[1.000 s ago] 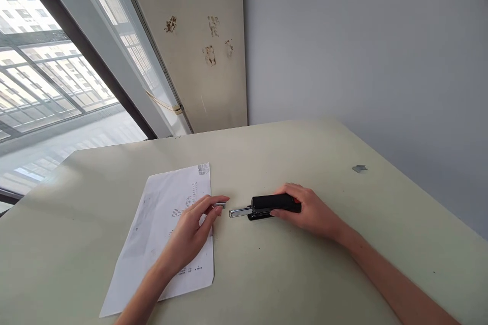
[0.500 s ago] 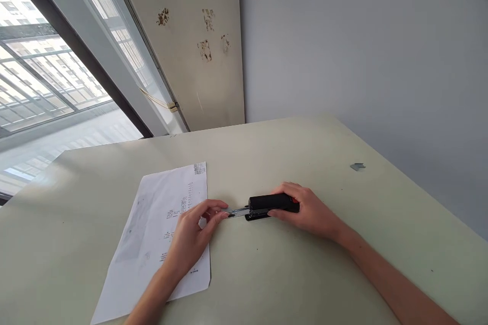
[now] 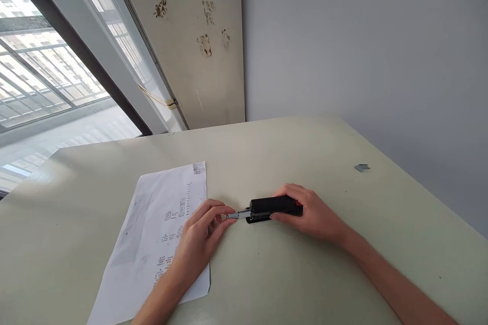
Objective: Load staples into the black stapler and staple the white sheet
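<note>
A black stapler (image 3: 271, 205) lies on its base near the middle of the table, its front end toward the left. From that end a narrow metal staple tray (image 3: 242, 214) sticks out. My left hand (image 3: 201, 228) pinches the tray's outer tip between thumb and fingers; the fingers hide the tip, so I cannot tell whether loose staples are in the pinch. Wrapped round the stapler's rear end is my right hand (image 3: 308, 213), thumb along the near side and fingers over the far side. A bit of red shows at the stapler's back beside my palm.
A printed sheet of paper (image 3: 129, 264) lies under my left hand and forearm. Small grey staple strips (image 3: 362, 167) rest toward the table's right edge. The pale table (image 3: 305, 274) meets a grey wall on the right; a window stands at the left.
My left hand has moved slightly right, toward the stapler, its fingers now closed over the tray's tip. The right hand keeps its hold on the stapler. The view has shifted slightly.
</note>
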A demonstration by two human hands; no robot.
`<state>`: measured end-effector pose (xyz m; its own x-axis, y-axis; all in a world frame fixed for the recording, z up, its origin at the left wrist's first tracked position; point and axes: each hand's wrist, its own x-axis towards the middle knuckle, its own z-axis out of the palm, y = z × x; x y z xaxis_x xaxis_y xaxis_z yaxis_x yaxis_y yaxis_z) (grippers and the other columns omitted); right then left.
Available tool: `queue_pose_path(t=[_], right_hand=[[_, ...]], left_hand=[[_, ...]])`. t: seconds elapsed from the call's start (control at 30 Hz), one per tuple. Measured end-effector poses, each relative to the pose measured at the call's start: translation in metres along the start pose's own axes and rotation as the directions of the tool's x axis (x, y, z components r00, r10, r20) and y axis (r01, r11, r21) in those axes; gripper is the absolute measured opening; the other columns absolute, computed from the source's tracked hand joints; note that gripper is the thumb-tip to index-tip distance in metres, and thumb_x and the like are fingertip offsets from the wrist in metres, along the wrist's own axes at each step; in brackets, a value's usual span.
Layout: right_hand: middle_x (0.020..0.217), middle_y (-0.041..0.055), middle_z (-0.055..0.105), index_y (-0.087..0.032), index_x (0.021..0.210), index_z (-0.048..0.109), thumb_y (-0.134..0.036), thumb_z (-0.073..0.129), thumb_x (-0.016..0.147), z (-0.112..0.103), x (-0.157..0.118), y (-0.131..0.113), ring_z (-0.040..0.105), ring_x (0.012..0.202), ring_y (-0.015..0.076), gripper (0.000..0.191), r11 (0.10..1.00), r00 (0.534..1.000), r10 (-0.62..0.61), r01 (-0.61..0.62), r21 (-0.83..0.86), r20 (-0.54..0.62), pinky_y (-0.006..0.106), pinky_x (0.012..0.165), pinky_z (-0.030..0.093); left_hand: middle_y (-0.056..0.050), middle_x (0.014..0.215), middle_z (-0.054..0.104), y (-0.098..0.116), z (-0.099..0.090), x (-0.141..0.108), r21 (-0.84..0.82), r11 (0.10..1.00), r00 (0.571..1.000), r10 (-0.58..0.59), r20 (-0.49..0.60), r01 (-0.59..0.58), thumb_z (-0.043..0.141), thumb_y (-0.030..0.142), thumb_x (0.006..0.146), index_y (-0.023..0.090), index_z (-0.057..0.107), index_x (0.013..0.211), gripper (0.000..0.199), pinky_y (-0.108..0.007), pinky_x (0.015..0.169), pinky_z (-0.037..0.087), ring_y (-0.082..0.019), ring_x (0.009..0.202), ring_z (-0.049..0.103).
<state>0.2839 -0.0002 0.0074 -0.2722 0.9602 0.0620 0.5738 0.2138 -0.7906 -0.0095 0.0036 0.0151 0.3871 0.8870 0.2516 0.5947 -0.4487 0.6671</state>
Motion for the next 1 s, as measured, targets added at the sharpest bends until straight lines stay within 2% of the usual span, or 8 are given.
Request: queue_pose_path(t=[0.37,0.57,1.0], right_hand=[[0.101,0.0029,0.072,-0.028,0.102,0.069,-0.048,0.072,0.094,0.0001,-0.0013,-0.0005,0.063,0.094,0.0237,0.021,1.0,1.0,0.024,-0.024,0.012,0.014,0.033,0.073,0.047],[0.101,0.0031,0.072,-0.028,0.103,0.069,-0.048,0.071,0.095,-0.0004,-0.001,-0.0008,0.063,0.093,0.0235,0.021,1.0,1.0,0.021,-0.021,0.014,0.01,0.033,0.073,0.046],[0.1,0.0012,0.07,-0.028,0.101,0.068,-0.043,0.074,0.093,0.0006,-0.0015,-0.0001,0.061,0.094,0.0228,0.018,0.999,0.999,0.033,-0.033,0.023,0.009,0.033,0.074,0.044]], left_hand=[[-0.005,0.109,0.064,0.0012,0.0016,0.0,-0.043,0.999,1.0,-0.008,-0.025,0.007,0.058,0.036,0.104,0.027,0.073,0.107,0.018,-0.028,0.066,0.053,-0.014,0.077,0.063],[-0.004,0.111,0.064,-0.0009,0.0028,-0.0006,-0.047,0.999,1.0,-0.016,0.019,0.016,0.058,0.036,0.104,0.027,0.073,0.107,0.018,-0.027,0.064,0.052,-0.013,0.075,0.061],[-0.002,0.108,0.064,-0.0023,0.0045,-0.0013,-0.025,1.0,0.999,0.008,-0.048,-0.009,0.059,0.032,0.104,0.029,0.072,0.108,0.014,-0.025,0.063,0.053,-0.012,0.076,0.061]])
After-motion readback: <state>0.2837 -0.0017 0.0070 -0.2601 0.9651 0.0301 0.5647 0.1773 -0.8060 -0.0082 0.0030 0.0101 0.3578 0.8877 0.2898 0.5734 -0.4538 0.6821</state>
